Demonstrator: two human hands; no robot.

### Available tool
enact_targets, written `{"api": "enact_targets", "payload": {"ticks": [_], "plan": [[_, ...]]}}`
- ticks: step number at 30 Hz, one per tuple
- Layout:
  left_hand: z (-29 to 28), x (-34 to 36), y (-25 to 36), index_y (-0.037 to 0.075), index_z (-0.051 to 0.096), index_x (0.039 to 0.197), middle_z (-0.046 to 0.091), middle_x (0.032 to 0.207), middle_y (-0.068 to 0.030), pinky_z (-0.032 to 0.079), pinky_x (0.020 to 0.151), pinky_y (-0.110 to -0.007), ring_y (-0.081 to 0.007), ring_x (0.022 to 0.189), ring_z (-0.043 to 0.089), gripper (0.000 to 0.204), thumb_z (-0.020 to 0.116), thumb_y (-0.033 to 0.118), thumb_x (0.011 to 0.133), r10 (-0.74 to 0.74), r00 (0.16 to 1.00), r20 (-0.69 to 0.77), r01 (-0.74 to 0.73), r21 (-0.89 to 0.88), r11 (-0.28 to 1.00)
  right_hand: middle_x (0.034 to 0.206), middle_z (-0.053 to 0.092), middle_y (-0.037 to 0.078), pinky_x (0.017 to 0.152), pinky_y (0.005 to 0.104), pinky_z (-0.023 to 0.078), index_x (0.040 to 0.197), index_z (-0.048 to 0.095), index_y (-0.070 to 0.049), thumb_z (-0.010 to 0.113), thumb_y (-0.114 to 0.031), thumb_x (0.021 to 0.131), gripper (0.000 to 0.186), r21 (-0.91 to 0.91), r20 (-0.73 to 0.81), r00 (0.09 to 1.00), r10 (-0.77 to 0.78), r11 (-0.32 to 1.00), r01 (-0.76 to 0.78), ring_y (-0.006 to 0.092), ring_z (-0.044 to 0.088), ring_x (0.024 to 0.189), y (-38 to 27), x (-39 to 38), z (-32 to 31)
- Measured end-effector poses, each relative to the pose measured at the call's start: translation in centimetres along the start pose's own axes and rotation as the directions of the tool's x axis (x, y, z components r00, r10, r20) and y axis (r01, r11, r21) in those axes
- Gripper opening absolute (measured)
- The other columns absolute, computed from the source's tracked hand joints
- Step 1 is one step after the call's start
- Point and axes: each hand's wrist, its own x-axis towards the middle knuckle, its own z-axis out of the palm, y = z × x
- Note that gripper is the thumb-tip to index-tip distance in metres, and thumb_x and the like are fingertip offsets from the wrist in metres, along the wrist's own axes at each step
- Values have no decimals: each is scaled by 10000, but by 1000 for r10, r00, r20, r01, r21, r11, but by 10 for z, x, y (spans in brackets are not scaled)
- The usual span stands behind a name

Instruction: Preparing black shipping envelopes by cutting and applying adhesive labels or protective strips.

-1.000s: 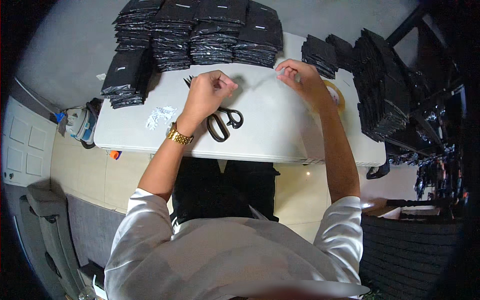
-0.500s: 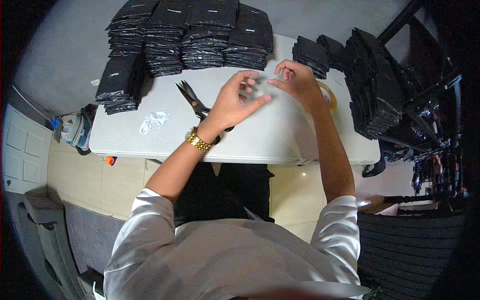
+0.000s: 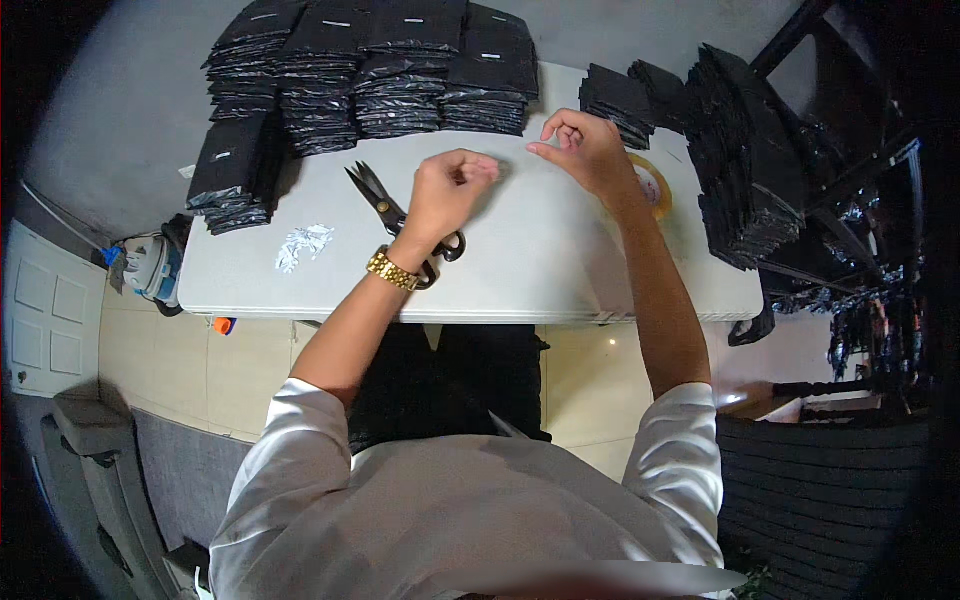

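Note:
Over the white table (image 3: 540,270), my left hand (image 3: 448,195) has its fingers curled and thumb drawn in; anything inside them is too small or hidden to make out. A gold watch (image 3: 393,269) circles that wrist. Black-handled scissors (image 3: 380,205) lie partly beneath the left hand and wrist, blades pointing to the far left. To the right, my right hand (image 3: 585,152) holds its thumb apart from the bent forefinger, with nothing visible between them. A yellowish roll of tape (image 3: 655,190) rests beside the right wrist, partly covered by it.
Tall stacks of folded black plastic packages (image 3: 400,95) line the table's far left. Smaller stacks (image 3: 617,105) and a high leaning pile (image 3: 745,165) occupy the right. Small white slips (image 3: 303,246) lie in a heap at left. A dark rack (image 3: 850,190) stands beyond the right edge.
My left hand has drawn its spread fingers and thumb together and shifted slightly left. My right hand has risen a little in view, its thumb nearer the forefinger.

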Motion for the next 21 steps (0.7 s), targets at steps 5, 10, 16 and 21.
{"api": "enact_targets", "payload": {"ticks": [5, 10, 16, 21], "plan": [[-14, 4, 4, -19, 758, 1092, 736, 897, -4, 541, 793, -237, -65, 828, 651, 159, 709, 97, 995, -35, 999, 12, 35, -77, 996, 623, 541, -42, 526, 253, 414, 920, 712, -77, 922, -267, 793, 310, 27, 6, 1000, -2, 1000, 1, 55, 475, 564, 4, -4, 2], [-26, 6, 6, -21, 756, 1045, 712, 804, 8, 497, 705, -227, -46, 741, 607, 163, 712, 128, 995, -57, 998, 3, 57, -99, 993, 678, 516, -84, 563, 224, 375, 970, 761, -61, 893, -209, 830, 243, 65, 151, 986, 74, 994, -85, 25, 437, 625, -11, -5, 1], [-28, 1, 22, 0, 711, 1134, 724, 831, -33, 551, 701, -262, -81, 776, 675, 213, 640, 184, 1054, 84, 996, -38, -73, 224, 972, 689, 534, -92, 551, 210, 368, 986, 780, -85, 870, -239, 860, 219, 88, 309, 945, 112, 985, -145, 19, 439, 615, -2, -5, 6], [-30, -2, 24, -3, 734, 1108, 734, 777, -70, 526, 644, -266, -87, 689, 677, 184, 637, 136, 1036, 96, 993, -67, -65, 366, 928, 697, 560, -90, 548, 206, 387, 969, 772, -87, 861, -265, 870, 222, 50, 291, 943, 161, 982, -183, 12, 464, 624, -1, -5, 9]]}}
